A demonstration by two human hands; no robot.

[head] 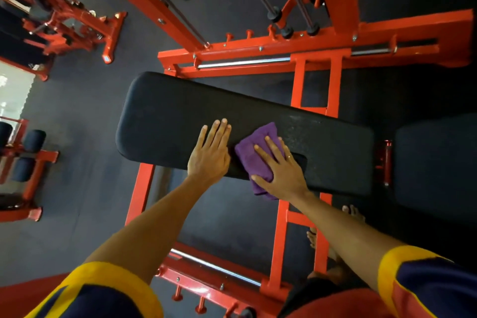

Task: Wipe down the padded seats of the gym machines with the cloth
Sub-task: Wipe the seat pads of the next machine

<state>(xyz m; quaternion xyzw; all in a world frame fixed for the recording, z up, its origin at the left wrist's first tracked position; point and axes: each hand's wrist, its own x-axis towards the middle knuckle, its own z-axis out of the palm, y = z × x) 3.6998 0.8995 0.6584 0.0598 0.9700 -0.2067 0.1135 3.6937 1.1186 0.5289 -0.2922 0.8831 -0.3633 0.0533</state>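
A long black padded bench seat (165, 116) lies across the middle of the view on a red steel frame. A folded purple cloth (251, 146) lies on the pad's near edge. My right hand (282, 165) presses flat on the cloth with fingers spread, and part of the cloth hangs over the edge below my palm. My left hand (210, 152) rests flat on the bare pad just left of the cloth, fingers straight and together.
A second black pad (436, 160) adjoins the bench on the right. The red frame (299, 85) runs under and behind the bench, with chrome bars (242, 62) and cables above. More red machines (77, 31) stand at the left on dark rubber flooring. My bare feet (353, 213) are under the bench.
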